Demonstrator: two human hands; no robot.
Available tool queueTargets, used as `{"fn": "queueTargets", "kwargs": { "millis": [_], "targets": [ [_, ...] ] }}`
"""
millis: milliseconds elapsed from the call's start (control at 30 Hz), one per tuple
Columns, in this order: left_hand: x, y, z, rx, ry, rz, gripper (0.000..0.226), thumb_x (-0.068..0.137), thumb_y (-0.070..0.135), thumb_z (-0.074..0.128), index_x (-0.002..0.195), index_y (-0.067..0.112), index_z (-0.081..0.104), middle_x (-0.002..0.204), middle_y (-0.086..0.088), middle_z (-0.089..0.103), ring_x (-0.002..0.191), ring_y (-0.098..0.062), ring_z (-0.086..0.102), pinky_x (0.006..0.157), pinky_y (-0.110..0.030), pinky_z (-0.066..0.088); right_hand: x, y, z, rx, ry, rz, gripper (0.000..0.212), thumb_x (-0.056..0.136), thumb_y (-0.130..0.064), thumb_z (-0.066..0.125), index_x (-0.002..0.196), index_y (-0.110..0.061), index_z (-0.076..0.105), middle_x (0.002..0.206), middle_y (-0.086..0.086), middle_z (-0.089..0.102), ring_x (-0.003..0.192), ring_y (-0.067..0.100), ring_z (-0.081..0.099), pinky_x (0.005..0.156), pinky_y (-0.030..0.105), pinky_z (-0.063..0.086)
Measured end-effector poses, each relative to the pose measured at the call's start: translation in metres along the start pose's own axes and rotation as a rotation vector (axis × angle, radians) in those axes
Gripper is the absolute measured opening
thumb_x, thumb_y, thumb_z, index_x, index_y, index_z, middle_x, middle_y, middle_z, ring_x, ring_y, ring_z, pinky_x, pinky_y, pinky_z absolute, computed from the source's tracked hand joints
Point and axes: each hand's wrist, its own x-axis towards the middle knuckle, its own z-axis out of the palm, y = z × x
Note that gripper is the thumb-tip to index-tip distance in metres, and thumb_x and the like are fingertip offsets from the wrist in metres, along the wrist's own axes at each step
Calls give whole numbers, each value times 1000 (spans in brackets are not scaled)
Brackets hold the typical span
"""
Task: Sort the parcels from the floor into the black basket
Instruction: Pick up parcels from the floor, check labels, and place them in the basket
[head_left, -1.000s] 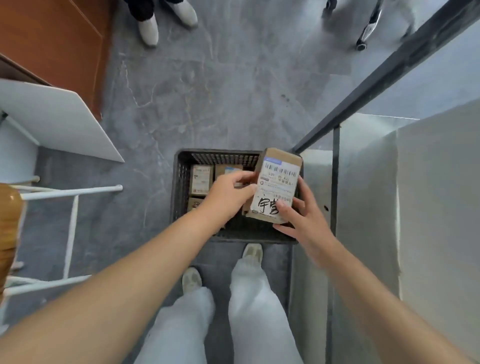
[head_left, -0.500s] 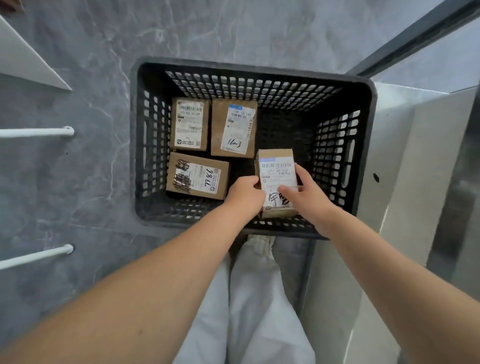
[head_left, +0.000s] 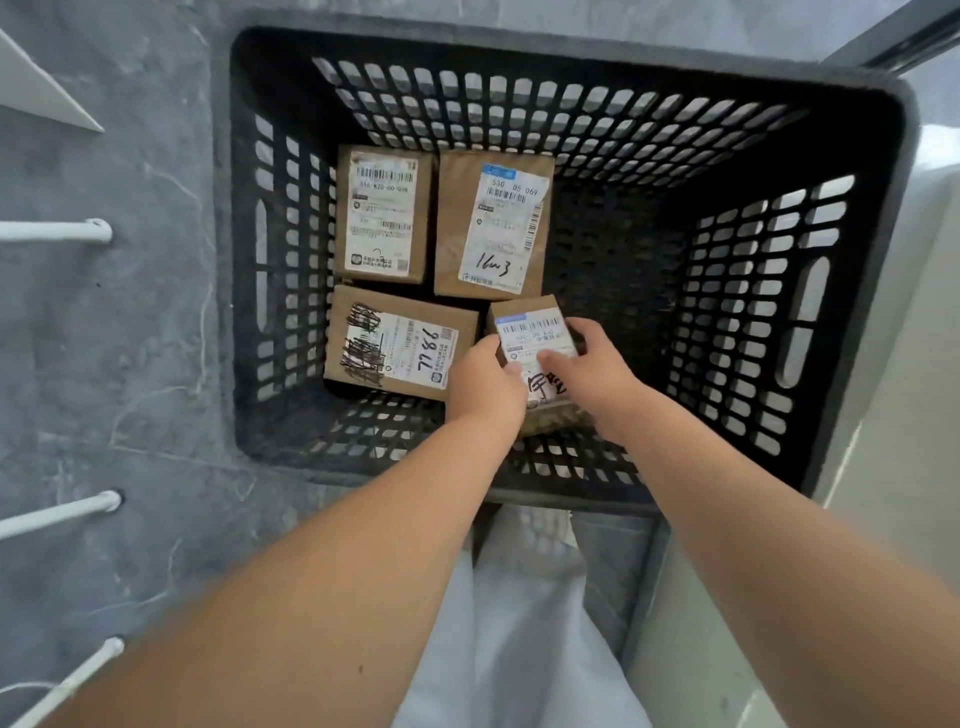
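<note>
Gripping a small brown cardboard parcel (head_left: 519, 306) low inside the black basket (head_left: 571, 39) near its front wall, the left hand (head_left: 485, 382) curls round one side and the right hand (head_left: 592, 364) round the other, thumbs on its white label (head_left: 537, 332). That label shows a blue strip, a barcode and "530 D5"; the black handwriting below is partly covered.

Three more lie flat toward the basket's left wall:
- the far-left parcel (head_left: 382, 213) reads "516 K20-00-058"
- the middle parcel (head_left: 493, 223) reads "530 D5 069", with "16w3" handwritten
- the near-left parcel (head_left: 397, 343) reads "7786" beside black scribbles
</note>
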Motion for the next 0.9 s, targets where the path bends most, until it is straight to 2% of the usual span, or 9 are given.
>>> {"fn": "queueTargets", "kwargs": {
  "millis": [133, 200, 333, 467, 567, 633, 733, 800, 900],
  "targets": [
    [-3, -6, 7, -65, -29, 66, 48, 97, 16, 58, 141, 33, 50, 122, 14, 63, 107, -12, 61, 88, -36, 55, -2, 12, -15, 53, -36, -55, 50, 98, -16, 58, 144, -24, 41, 130, -2, 62, 103, 9, 64, 73, 20, 53],
    [-4, -7, 9, -83, -62, 104, 58, 94, 10, 62, 144, 33, 46, 130, 9, 63, 118, -12, 58, 94, -31, 50, -4, 20, -20, 77, -24, -81, 52, 97, -15, 59, 144, -27, 42, 130, -5, 62, 110, 10, 62, 79, 22, 53],
    [6, -20, 8, -83, -96, 114, 69, 91, -2, 60, 147, 34, 41, 135, 8, 60, 124, -11, 56, 85, -18, 42, -7, 28, -11, 97, -9, -106, 63, 93, -1, 61, 145, -30, 41, 130, -9, 60, 105, -1, 59, 79, 18, 53],
    [14, -28, 4, -105, -86, 104, 74, 88, -5, 63, 148, 30, 39, 139, 6, 58, 129, -10, 51, 96, -17, 37, 1, 31, 6, 58, -2, -145, 68, 92, 6, 55, 147, -31, 39, 135, -8, 57, 118, 3, 54, 89, 19, 50],
    [16, -29, 11, -94, -33, 142, 72, 88, -6, 62, 146, 32, 43, 133, 6, 61, 119, -4, 53, 83, -8, 35, 4, 35, 6, 47, 11, -171, 71, 92, 7, 53, 148, -34, 38, 137, -10, 56, 120, 2, 52, 89, 17, 48],
    [16, -30, 17, -109, -11, 137, 71, 89, -6, 61, 145, 35, 44, 131, 6, 63, 112, -2, 54, 79, -11, 37, 3, 39, 2, 59, 16, -197, 71, 92, 7, 55, 147, -36, 39, 136, -13, 56, 121, 1, 52, 96, 23, 50],
    [16, -36, 28, -148, -40, 118, 75, 88, -5, 62, 144, 40, 42, 136, 9, 59, 122, -6, 54, 91, -19, 42, 0, 50, -6, 106, 45, -212, 73, 90, 8, 57, 146, -35, 41, 134, -14, 58, 123, 2, 55, 102, 31, 50],
    [16, -39, 33, -156, -69, 110, 77, 88, -5, 62, 143, 44, 41, 137, 13, 58, 124, -7, 54, 95, -22, 44, -2, 55, -9, 119, 78, -222, 74, 88, 9, 59, 146, -34, 41, 135, -13, 58, 122, -2, 54, 97, 20, 50],
    [27, -39, 26, -140, 12, 99, 70, 88, -8, 56, 137, 41, 51, 117, 21, 64, 106, -3, 61, 84, -18, 49, 3, 49, 6, 55, 64, -227, 81, 85, 8, 64, 147, -36, 37, 137, -14, 53, 123, -2, 52, 83, 8, 48]
  ]
}}
